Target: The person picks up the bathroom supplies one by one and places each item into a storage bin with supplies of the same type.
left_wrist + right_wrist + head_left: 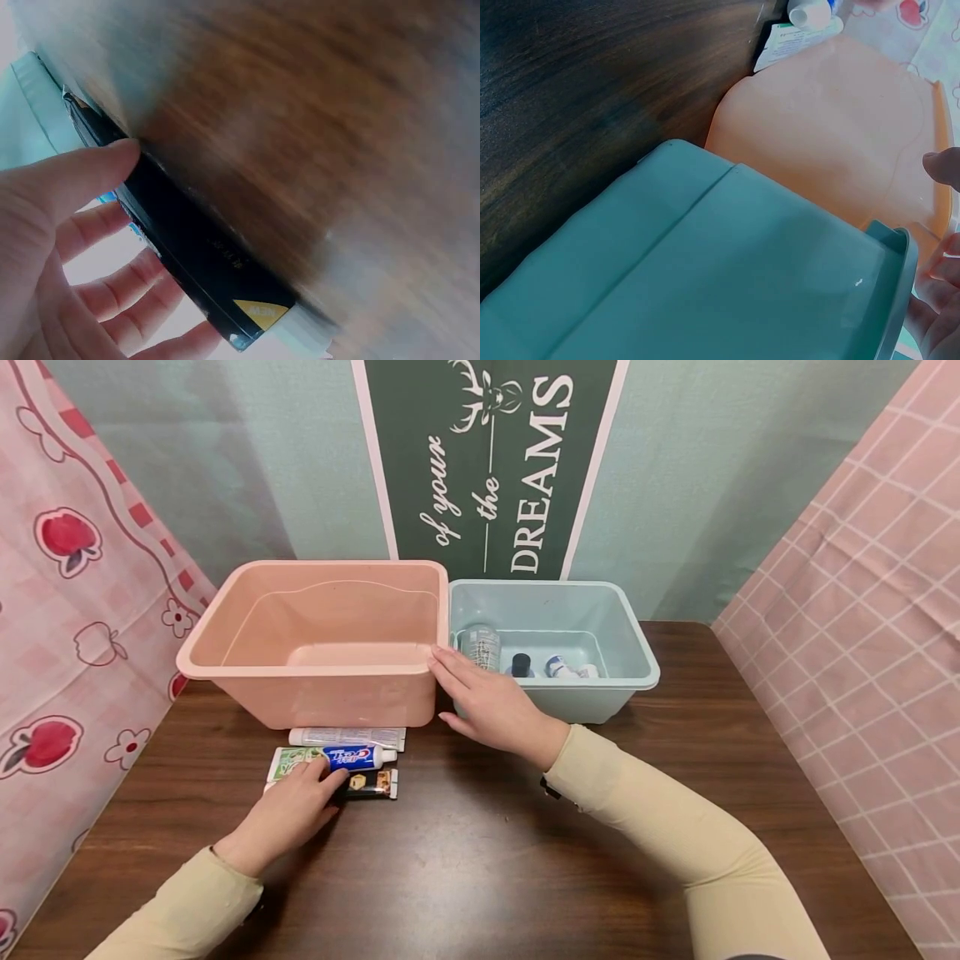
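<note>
A black toothpaste tube [378,784] with a gold mark lies on the table at the left, below a blue toothpaste tube [352,757] and a green-and-white tube [285,762]. My left hand [292,810] grips the tubes from above. In the left wrist view its thumb is against the black tube [195,240], and the fingers curl along the other side. A white tube [348,739] lies against the front of the peach bin [352,697]. My right hand [498,706] rests extended fingers on that bin's right front corner, beside the light blue bin [577,702].
Inside the blue bin are a clear bottle [482,647], a dark-capped bottle [521,666] and small white-and-blue items [560,667]. The brown wooden table [487,852] extends in front. A green banner [495,468] hangs behind, with patterned cloths at both sides.
</note>
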`<state>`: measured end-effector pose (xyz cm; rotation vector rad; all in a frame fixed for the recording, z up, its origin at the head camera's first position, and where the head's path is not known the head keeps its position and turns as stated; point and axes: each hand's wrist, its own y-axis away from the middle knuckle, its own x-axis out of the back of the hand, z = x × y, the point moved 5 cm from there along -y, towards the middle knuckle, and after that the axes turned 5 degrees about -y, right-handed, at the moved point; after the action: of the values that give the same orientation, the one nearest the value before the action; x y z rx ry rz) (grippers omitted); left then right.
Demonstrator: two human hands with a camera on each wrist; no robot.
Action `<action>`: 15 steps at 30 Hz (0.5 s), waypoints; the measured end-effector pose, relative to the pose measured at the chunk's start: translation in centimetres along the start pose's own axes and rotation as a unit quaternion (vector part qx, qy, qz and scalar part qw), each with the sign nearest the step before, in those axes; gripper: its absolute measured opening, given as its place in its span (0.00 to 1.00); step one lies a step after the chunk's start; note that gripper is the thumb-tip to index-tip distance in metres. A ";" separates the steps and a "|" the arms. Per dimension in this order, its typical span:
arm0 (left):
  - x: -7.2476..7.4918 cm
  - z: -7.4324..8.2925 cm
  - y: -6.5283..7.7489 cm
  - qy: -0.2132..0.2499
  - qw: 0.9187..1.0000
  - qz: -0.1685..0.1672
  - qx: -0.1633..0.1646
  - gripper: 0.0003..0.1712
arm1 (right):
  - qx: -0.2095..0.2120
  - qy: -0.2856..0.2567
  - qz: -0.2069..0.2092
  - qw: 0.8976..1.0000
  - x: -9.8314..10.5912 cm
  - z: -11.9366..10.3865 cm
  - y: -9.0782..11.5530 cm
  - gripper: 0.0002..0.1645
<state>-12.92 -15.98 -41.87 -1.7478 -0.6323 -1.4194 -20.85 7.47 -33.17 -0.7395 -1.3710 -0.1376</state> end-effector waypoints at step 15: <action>0.3 1.2 0.2 -0.029 0.999 -0.036 0.020 0.26 | -0.002 0.001 0.000 1.000 -0.1 0.0 0.0 0.43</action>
<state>-11.96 -15.19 -41.68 -1.7546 -0.7573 -1.3995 -20.87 7.44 -33.23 -0.7422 -1.3700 -0.1414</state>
